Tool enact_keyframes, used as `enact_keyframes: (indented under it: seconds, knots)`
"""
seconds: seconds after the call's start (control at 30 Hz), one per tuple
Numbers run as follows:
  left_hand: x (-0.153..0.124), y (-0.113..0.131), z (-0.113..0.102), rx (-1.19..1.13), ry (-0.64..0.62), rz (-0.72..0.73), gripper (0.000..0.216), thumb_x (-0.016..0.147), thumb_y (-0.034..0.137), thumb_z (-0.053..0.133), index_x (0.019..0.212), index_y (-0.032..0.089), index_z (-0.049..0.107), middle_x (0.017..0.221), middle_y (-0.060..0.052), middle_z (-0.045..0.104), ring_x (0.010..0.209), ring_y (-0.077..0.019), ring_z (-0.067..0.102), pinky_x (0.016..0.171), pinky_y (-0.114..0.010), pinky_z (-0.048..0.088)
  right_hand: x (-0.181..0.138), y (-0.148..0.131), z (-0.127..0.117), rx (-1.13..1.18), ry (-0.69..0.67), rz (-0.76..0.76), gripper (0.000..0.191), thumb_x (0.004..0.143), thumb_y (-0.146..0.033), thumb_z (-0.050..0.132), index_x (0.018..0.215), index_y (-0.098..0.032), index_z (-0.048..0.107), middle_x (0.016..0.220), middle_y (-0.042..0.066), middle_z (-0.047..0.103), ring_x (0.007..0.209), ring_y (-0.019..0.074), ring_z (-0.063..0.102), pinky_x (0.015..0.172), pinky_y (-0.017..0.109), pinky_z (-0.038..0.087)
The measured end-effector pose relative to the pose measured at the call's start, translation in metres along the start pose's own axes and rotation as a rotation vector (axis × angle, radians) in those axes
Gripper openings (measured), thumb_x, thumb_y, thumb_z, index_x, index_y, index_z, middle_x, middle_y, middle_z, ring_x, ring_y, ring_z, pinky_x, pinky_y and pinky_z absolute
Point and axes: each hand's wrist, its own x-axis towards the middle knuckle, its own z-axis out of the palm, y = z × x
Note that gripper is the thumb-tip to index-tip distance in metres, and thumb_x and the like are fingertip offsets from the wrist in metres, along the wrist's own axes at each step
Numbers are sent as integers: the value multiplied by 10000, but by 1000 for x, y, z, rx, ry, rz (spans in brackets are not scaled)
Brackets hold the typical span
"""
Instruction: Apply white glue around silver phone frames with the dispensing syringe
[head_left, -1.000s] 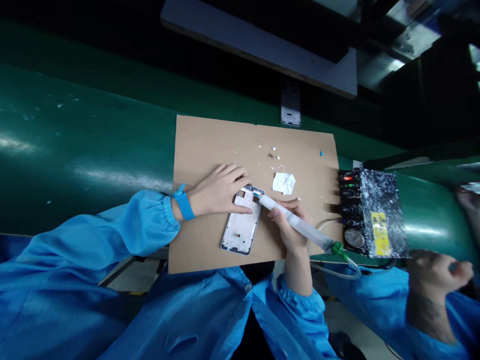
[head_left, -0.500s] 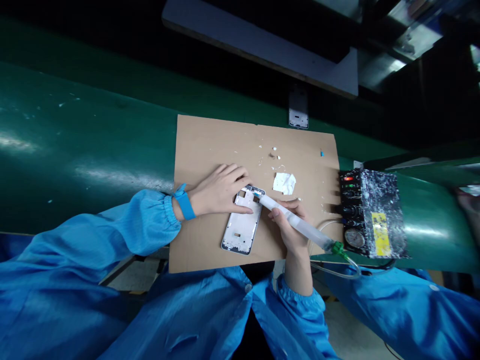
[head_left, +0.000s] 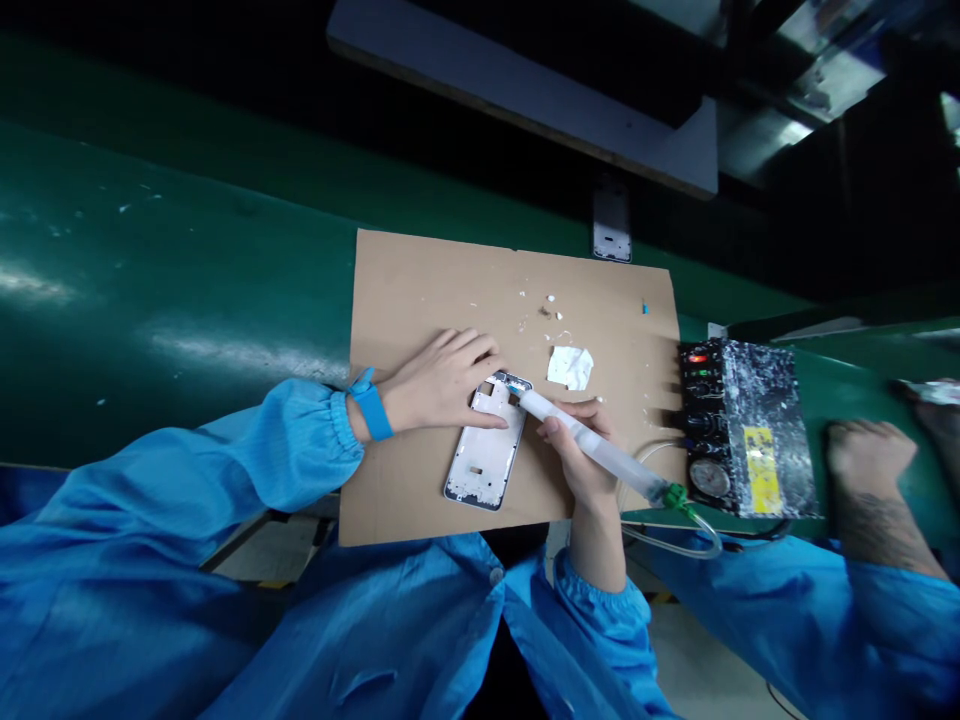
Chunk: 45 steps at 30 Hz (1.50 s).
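A pale phone frame [head_left: 486,462] with a dark rim lies tilted on the cardboard sheet [head_left: 420,290]. My left hand [head_left: 442,380] grips its upper left side, the thumb laid across the face and the fingers at the top edge. In my right hand [head_left: 581,455] is a translucent dispensing syringe [head_left: 619,464], held slantwise between thumb and fingers. Its tip meets the top right part of the frame; whether it touches is too small to tell. A green fitting [head_left: 674,496] joins the syringe's rear end to a clear tube.
To the right stands a paint-spotted dispenser box [head_left: 769,400] with a gauge. A crumpled white wipe [head_left: 570,368] and small white bits lie on the cardboard. Another phone frame [head_left: 612,235] lies behind it. At far right rests a co-worker's fist [head_left: 870,455].
The phone frame at the back has shifted right. A co-worker's fist and forearm have come into view beyond the box. My hands and the syringe stay almost where they were.
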Motion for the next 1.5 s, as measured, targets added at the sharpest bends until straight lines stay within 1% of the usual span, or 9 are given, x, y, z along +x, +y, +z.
enact_keyframes:
  seconds: [0.27,0.47,0.7,0.9,1.1,1.33,1.5]
  knots:
    - [0,0,0,-13,4,1,636,951,719,780,1309,202,691,1295,-123,683,1192,-320,605,1003,-450,459,-1,0,0,4,-1,1,430,854,-626,942,978,-248,779,888,64,833,703,231,759,654,357,628]
    - [1,1,0,-2,-9,-2,645,943,717,795,1305,193,691,1307,-125,683,1199,-323,607,1014,-452,460,-1,2,-1,8,-7,17,426,854,-609,949,984,-242,779,886,64,833,714,223,762,648,339,618]
    - [1,1,-1,-19,-6,-1,615,961,703,776,1307,202,690,1300,-125,685,1190,-321,610,1003,-451,461,-1,-1,0,5,-7,-1,411,861,-598,946,989,-241,787,856,57,825,673,223,750,618,345,622]
    - [1,1,-1,-16,-5,-3,623,952,699,792,1303,194,694,1305,-124,684,1192,-320,609,1008,-453,459,0,-1,0,1,-11,4,409,859,-595,950,994,-244,791,881,68,836,690,233,765,630,356,632]
    - [1,0,0,-28,-11,-10,651,937,702,810,1319,186,700,1309,-127,680,1217,-330,604,1024,-458,454,0,-1,1,8,-13,-3,413,857,-599,948,990,-242,789,955,85,855,719,235,779,652,362,644]
    - [1,0,2,-7,7,6,642,949,722,789,1307,198,691,1314,-123,682,1201,-317,610,1023,-448,456,0,0,0,1,-13,-10,400,863,-580,951,1008,-241,796,907,73,845,713,219,766,663,348,635]
    - [0,-1,3,5,14,8,669,930,735,806,1299,190,693,1316,-120,680,1206,-318,608,1022,-446,457,1,2,0,4,-11,-6,414,863,-589,947,1014,-233,801,925,80,844,750,227,778,699,354,648]
